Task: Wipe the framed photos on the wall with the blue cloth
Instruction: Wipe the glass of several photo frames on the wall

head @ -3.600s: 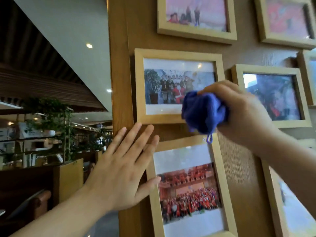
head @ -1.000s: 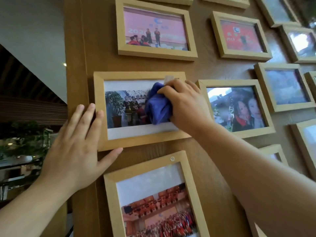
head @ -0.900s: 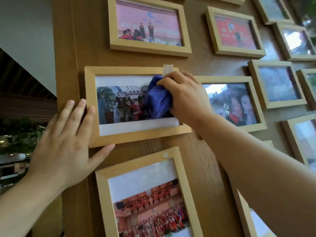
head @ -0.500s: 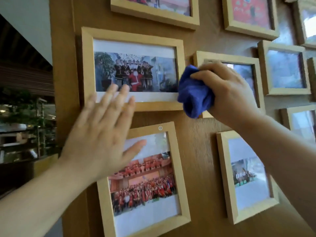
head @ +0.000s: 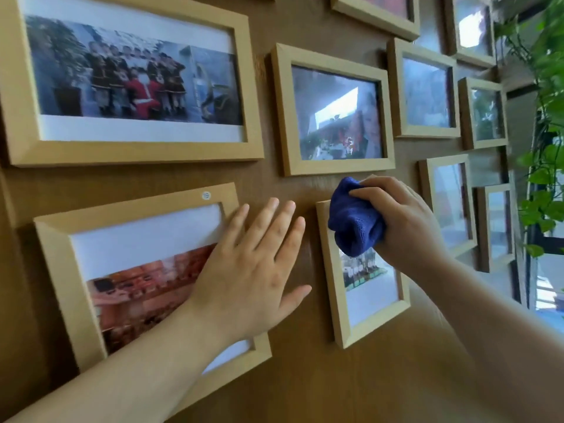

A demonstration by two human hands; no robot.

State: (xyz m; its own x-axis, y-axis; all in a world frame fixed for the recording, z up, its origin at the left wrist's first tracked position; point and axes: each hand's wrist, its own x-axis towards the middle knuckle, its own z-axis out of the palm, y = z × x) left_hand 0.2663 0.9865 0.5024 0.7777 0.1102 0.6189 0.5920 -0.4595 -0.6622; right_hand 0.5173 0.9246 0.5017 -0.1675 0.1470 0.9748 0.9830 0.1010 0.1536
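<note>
Since the earlier frame, the right hand (head: 406,221) had carried the blue cloth (head: 354,222) down off the middle photo frame (head: 332,112) onto the small upright frame (head: 360,276) beneath it. Its fingers were clenched round the bunched, fleecy cloth, which covered that frame's upper left corner and glass. The left hand (head: 253,270) had shifted rightward, fingers spread wide and holding nothing, overlapping the right edge of the lower-left frame (head: 143,276); whether the palm pressed flat could not be told. All frames were pale, bevelled wood on a grained wooden wall (head: 305,377). Bare wall lay open below both hands. Leafy vines (head: 543,117) hung at far right.
</note>
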